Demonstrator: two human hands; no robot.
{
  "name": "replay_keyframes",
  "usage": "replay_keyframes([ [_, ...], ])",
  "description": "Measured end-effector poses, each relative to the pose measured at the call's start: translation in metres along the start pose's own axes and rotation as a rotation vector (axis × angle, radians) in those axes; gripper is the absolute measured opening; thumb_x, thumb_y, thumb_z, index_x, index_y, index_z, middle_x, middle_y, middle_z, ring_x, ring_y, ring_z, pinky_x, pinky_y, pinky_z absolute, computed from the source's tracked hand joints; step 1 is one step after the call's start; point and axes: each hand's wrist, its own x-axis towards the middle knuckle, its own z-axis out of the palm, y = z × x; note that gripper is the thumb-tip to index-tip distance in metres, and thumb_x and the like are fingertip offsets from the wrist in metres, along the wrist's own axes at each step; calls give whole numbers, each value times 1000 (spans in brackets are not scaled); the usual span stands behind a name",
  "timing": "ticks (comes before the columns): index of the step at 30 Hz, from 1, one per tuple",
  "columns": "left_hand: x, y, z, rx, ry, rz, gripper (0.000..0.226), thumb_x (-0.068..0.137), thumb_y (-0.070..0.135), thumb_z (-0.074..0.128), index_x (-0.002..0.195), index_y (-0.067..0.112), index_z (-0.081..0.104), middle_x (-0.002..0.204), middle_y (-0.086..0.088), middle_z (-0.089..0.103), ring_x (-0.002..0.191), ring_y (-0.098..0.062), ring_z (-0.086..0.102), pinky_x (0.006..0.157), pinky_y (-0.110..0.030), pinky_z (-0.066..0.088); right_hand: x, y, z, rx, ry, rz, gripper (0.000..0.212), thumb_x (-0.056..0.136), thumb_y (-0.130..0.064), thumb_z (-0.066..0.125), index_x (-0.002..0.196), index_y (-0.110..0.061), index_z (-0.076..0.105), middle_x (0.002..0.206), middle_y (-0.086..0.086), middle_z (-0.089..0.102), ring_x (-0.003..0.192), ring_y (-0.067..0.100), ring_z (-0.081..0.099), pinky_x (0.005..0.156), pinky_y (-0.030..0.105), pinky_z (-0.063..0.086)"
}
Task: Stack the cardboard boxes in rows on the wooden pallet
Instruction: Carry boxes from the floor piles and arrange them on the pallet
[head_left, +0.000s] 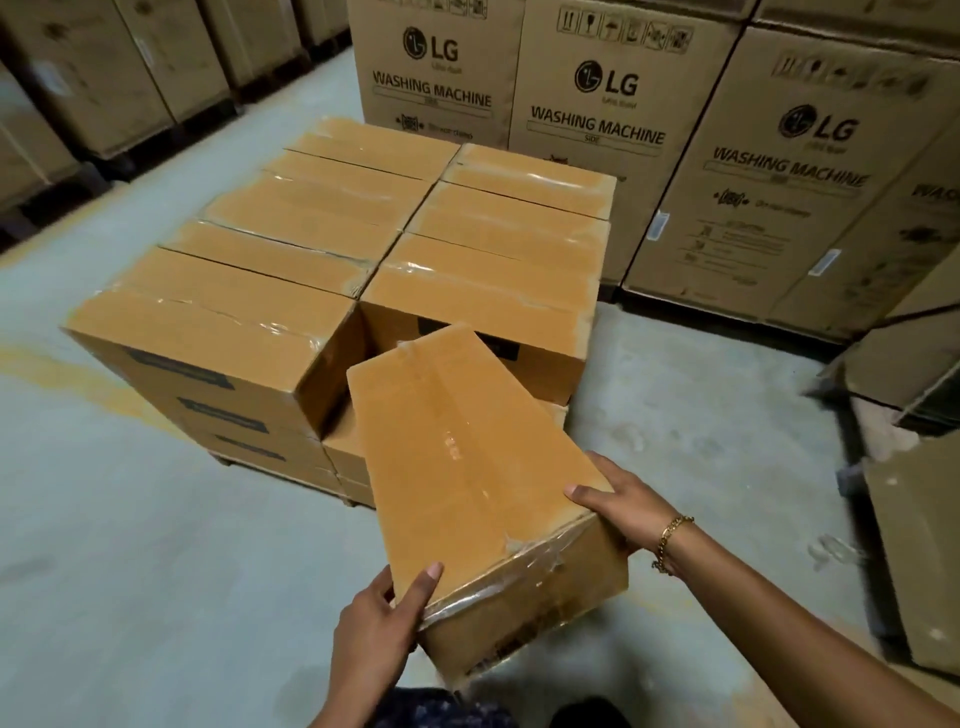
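left grip and right grip clasp a taped-shut box (tilted) near the stacked boxes.

- Tall brown cardboard boxes with black "LG" and "WASHING MACHINE" letters stand in a row far ahead of the right hand.
- Big plain brown cardboard boxes stand far ahead and to the left of the left hand, on dark bases.
- A grey concrete floor lies below both hands.
- A faded yellow painted stripe runs on the floor, well to the left of the left hand.
- One more big brown cardboard box stands to the right of the right hand.
- A thin gold chain bracelet sits on the wrist just behind the right hand.
- A dark blue dotted cloth shows just behind the left hand.
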Motion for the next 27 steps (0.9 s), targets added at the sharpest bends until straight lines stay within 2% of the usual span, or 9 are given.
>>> replay_keyframes([
  [3,2,19,28,-55,37,-71,59,66,88,61,104,44,72,84,19,76,65,-2,70,72,-39,62,39,7,-33,-90,-61,-49,86,68,-80,59,146,-51,37,144,-14,53,128,15,53,105,42,47],
  [6,2,39,65,-114,58,-156,54,53,87,61,96,55,67,81,29,73,66,-3,70,72,-35,62,77,15,-67,-150,-127,-86,91,65,-85,57,147,-53,33,150,-14,47,135,18,48,109,45,44],
  [9,5,58,114,-172,114,-221,43,69,76,72,104,52,68,80,30,72,65,-5,71,68,-33,62,116,24,-99,-189,-221,-133,93,65,-89,56,147,-53,31,150,-14,45,136,22,45,106,48,47],
  [13,16,88,187,-202,256,-258,51,75,78,66,113,44,70,80,29,72,70,5,68,67,-20,51,177,25,-139,-219,-316,-229,73,87,-58,64,151,-46,31,147,-13,47,133,16,45,110,46,43],
  [17,28,109,241,-261,357,-319,75,63,88,49,121,43,65,97,12,77,86,-9,71,83,-35,55,214,21,-174,-246,-403,-276,82,79,-67,66,151,-46,33,152,-11,45,140,19,41,113,49,39],
  [20,35,123,269,-338,396,-332,64,78,75,57,132,40,62,114,8,74,95,-12,70,91,-40,56,235,15,-192,-240,-453,-296,73,85,-59,67,149,-47,34,151,-16,41,139,16,38,112,52,39],
  [23,39,133,293,-408,460,-340,47,94,53,61,138,38,58,122,7,71,101,-15,67,91,-41,55,245,16,-203,-228,-497,-288,64,92,-45,66,148,-44,37,140,-14,47,129,18,45,107,56,44],
  [25,39,141,307,-440,464,-350,48,96,49,60,142,36,53,129,4,68,107,-18,65,93,-43,55,250,21,-210,-219,-510,-286,61,94,-39,66,148,-40,38,137,-11,50,126,20,48,105,56,46],
  [27,39,148,321,-484,441,-346,59,94,50,65,147,35,45,136,3,62,114,-22,62,92,-40,53,252,25,-216,-241,-528,-297,57,94,-37,66,144,-37,41,136,-9,52,123,21,51,100,51,50],
])
